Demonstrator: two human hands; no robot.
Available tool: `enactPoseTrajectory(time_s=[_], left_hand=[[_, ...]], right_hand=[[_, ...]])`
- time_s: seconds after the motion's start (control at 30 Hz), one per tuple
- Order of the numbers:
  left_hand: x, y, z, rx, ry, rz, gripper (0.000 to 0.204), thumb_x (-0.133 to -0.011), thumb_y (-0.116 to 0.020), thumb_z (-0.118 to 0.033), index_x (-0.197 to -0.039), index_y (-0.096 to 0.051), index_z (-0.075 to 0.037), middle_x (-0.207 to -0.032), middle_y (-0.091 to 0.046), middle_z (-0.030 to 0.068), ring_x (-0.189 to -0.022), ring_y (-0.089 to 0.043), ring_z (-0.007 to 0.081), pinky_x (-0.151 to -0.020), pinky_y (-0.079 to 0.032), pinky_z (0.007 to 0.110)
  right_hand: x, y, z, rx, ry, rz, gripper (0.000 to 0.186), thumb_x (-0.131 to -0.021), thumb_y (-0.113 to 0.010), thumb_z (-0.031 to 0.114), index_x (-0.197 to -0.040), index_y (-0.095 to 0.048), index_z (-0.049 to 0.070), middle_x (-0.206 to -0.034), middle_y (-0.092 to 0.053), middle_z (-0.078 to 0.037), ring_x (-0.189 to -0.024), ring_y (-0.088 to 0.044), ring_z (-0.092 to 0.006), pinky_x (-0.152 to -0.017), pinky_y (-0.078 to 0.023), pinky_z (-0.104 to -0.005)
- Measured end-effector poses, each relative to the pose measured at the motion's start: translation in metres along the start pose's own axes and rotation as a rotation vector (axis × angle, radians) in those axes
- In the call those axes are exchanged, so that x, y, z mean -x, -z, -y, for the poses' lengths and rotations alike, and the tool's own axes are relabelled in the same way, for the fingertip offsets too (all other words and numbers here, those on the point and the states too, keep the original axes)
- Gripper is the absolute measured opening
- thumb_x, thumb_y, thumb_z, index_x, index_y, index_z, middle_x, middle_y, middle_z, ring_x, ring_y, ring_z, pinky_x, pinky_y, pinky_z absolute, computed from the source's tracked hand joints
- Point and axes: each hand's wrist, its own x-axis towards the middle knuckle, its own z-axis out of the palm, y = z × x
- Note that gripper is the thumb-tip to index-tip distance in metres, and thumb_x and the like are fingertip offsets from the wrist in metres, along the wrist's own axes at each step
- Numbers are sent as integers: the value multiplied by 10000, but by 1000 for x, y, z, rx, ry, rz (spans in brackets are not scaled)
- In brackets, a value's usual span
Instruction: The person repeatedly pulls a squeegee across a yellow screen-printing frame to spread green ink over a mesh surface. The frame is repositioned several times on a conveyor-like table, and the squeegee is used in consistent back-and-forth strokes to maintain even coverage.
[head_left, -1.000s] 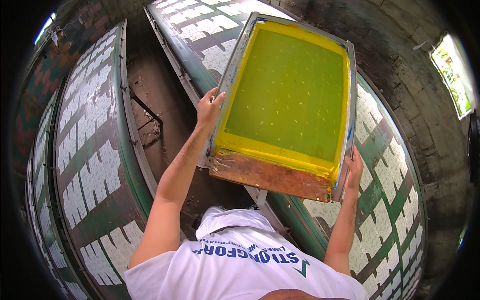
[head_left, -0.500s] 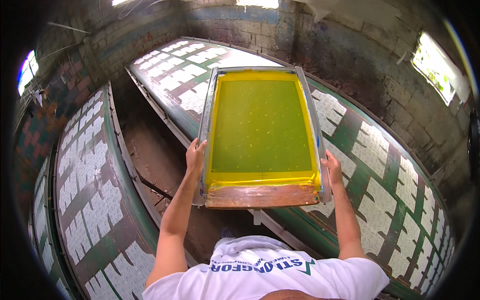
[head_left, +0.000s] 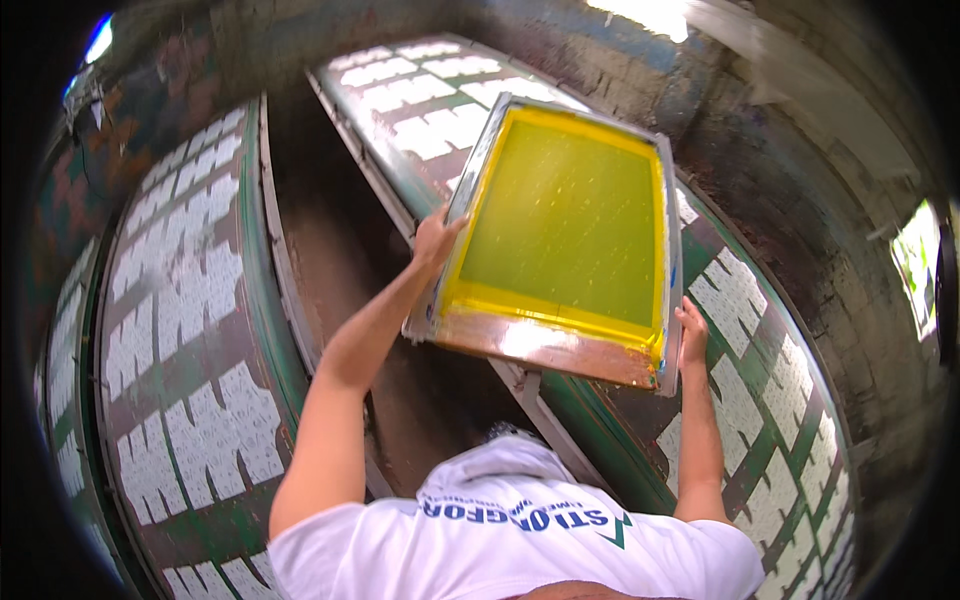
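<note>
Screen frame (head_left: 565, 235), yellow mesh in a grey border, was held tilted over the right-hand worktop (head_left: 760, 330), not flat on it yet. My left hand (head_left: 435, 240) gripped the frame's left rail, right hand (head_left: 690, 335) clamped its near-right corner. White printed pieces (head_left: 735, 300) lay in rows beside and beyond the frame. Judged it mid-placement: the frame was carried, seating and the print pass remained. A second worktop (head_left: 180, 330) sat left of the frame, across the aisle (head_left: 340, 250).

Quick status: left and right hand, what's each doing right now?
Left hand: closed on the left edge of the screen-printing frame.
Right hand: gripping the frame's right edge near its lower corner.
</note>
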Motion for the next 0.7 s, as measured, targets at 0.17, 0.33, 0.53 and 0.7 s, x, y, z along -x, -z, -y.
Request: enactPoseTrajectory(time_s=[0.17,0.33,0.53,0.7], left_hand=[[-97,12,21,-5,21,22,848,-879,-715,-580,-1498,-606,-9,-1414,-651,320,-1331,-628,423,-1131,-478,464],[-186,35,38,-21,3,36,851,-877,-718,-551,-1512,-587,0,-1392,-669,313,-1307,-645,431,-1110,-499,462],[-285,63,71,-47,64,52,846,-888,-720,-540,-1503,-584,25,-1460,-634,296,-1351,-619,407,-1147,-472,456],[-377,93,111,51,55,144,803,-912,-727,-469,-1490,-577,67,-1485,-610,310,-1380,-597,410,-1170,-438,439]], right_hand=[[-72,-68,5,-53,12,7,638,-984,-626,141,-1546,-473,-118,-1502,-596,-209,-1354,-603,-279,-1170,-443,-366],[-147,-146,1,-87,1,58,708,-984,-630,145,-1579,-393,-157,-1558,-536,-251,-1403,-567,-305,-1197,-417,-385],[-194,-231,9,-50,5,83,744,-979,-647,186,-1588,-385,-152,-1590,-505,-251,-1453,-521,-326,-1227,-381,-396],[-228,-308,10,-23,-7,12,759,-977,-647,209,-1595,-381,-144,-1598,-495,-259,-1472,-502,-337,-1240,-367,-406]])
